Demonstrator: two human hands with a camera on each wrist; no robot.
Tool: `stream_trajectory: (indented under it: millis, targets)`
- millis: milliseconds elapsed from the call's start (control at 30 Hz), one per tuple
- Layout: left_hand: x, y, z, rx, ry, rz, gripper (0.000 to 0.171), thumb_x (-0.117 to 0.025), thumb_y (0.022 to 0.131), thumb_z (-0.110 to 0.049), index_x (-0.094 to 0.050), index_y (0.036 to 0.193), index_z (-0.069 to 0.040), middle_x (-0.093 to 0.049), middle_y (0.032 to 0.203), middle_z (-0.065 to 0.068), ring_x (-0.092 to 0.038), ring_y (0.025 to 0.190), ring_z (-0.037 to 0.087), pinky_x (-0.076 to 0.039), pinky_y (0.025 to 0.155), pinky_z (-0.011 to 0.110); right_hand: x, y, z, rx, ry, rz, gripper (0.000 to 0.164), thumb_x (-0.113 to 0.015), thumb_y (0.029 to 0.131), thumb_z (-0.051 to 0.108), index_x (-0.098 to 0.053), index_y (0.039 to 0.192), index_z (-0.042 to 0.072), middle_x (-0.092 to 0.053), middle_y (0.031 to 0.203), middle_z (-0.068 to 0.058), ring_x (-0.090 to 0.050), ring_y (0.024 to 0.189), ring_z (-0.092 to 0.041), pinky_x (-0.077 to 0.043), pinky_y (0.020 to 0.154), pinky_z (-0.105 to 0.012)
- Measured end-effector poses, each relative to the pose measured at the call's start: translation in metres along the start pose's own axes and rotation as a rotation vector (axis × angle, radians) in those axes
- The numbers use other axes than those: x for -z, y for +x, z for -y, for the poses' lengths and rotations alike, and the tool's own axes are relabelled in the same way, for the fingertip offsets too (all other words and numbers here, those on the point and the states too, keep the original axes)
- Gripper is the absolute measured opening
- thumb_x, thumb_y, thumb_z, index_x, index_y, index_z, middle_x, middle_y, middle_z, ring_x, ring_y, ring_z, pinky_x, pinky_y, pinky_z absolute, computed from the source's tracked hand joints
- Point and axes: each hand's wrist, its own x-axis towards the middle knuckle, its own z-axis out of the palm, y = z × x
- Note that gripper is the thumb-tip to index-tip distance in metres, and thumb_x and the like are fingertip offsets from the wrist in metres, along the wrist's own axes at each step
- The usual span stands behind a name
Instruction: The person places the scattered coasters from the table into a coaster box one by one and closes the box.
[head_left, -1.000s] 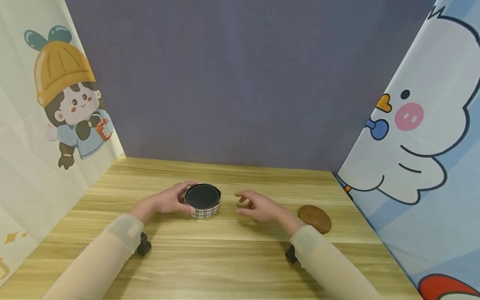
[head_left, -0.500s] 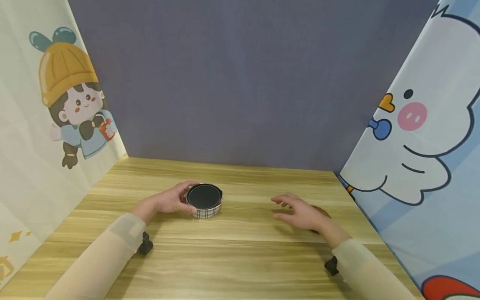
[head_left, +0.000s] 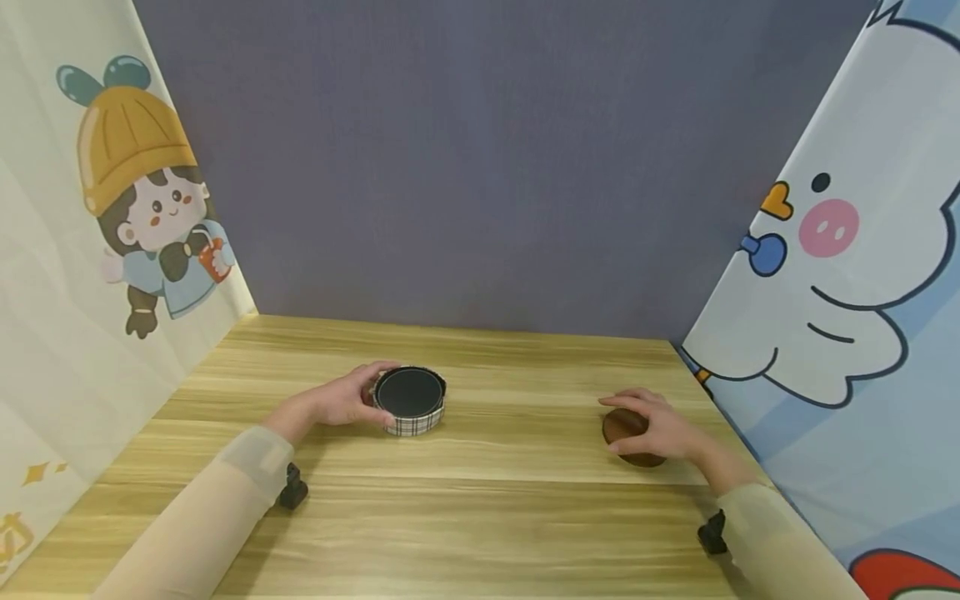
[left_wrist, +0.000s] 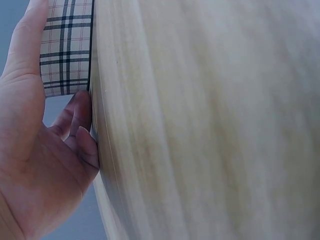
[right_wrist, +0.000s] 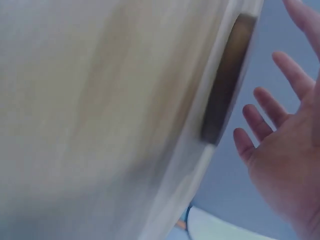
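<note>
On the left half of the table, my left hand (head_left: pixel 341 402) holds a low round box (head_left: pixel 408 393) with a black top and a plaid side. Its thumb lies along the near side, and its fingers reach round the back. The left wrist view shows the plaid side (left_wrist: pixel 66 52) close up, its lower edge right at the tabletop. Over on the right, my right hand (head_left: pixel 666 427) hovers above a flat brown oval disc (head_left: pixel 624 423) with thumb and fingers apart. In the right wrist view, the spread fingers (right_wrist: pixel 270 107) stand apart from the disc (right_wrist: pixel 230 75).
A wood-grain table (head_left: pixel 480 517) lies under both hands. Behind it rises a dark grey fabric wall (head_left: pixel 465 167). Printed cartoon curtains flank the table, a left curtain (head_left: pixel 45 333) and a right curtain (head_left: pixel 915 467). A small black camera (head_left: pixel 294 486) sits at the left wrist.
My right hand has moved right, from beside the round box to over the brown disc, and now partly covers it. The left hand keeps its hold on the box.
</note>
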Motion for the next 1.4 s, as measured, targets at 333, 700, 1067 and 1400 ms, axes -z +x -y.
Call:
stream_trajectory:
  millis: [333, 700, 1067, 1400]
  targets:
    - [0.000, 0.001, 0.000, -0.001, 0.006, 0.000, 0.107, -0.092, 0.093, -0.021, -0.021, 0.173, -0.005, -0.047, 0.156, 0.035, -0.072, 0.114, 0.029, -0.056, 0.097, 0.036, 0.007, -0.019, -0.025, -0.121, 0.013, 0.067, 0.102, -0.092, 0.086, 0.048, -0.044, 0.168, 0.011, -0.033, 0.167, -0.035, -0.029, 0.151, -0.065, -0.038, 0.106, -0.085]
    - [0.000, -0.001, 0.001, -0.015, -0.001, 0.002, 0.105, -0.091, 0.094, -0.021, -0.022, 0.172, -0.005, -0.048, 0.155, 0.036, -0.071, 0.119, 0.031, -0.057, 0.097, 0.032, 0.006, -0.020, -0.022, -0.164, -0.028, 0.106, 0.112, -0.095, 0.082, 0.050, -0.039, 0.169, 0.007, -0.036, 0.162, -0.037, -0.037, 0.146, -0.065, -0.044, 0.103, -0.080]
    - [0.001, -0.001, -0.001, -0.001, 0.019, -0.003, 0.106, -0.091, 0.093, -0.023, -0.023, 0.172, -0.007, -0.047, 0.155, 0.035, -0.071, 0.114, 0.028, -0.056, 0.096, 0.034, 0.002, -0.017, -0.021, -0.154, -0.058, 0.093, 0.111, -0.096, 0.079, 0.050, -0.044, 0.167, 0.009, -0.042, 0.159, -0.033, -0.039, 0.144, -0.062, -0.044, 0.104, -0.079]
    - [0.000, -0.002, -0.001, -0.007, 0.023, -0.007, 0.105, -0.091, 0.093, -0.022, -0.023, 0.172, -0.008, -0.045, 0.155, 0.035, -0.070, 0.111, 0.027, -0.056, 0.094, 0.033, -0.002, -0.006, -0.008, -0.125, -0.072, 0.060, 0.110, -0.094, 0.081, 0.055, -0.044, 0.168, 0.013, -0.041, 0.163, -0.029, -0.038, 0.148, -0.058, -0.044, 0.106, -0.079]
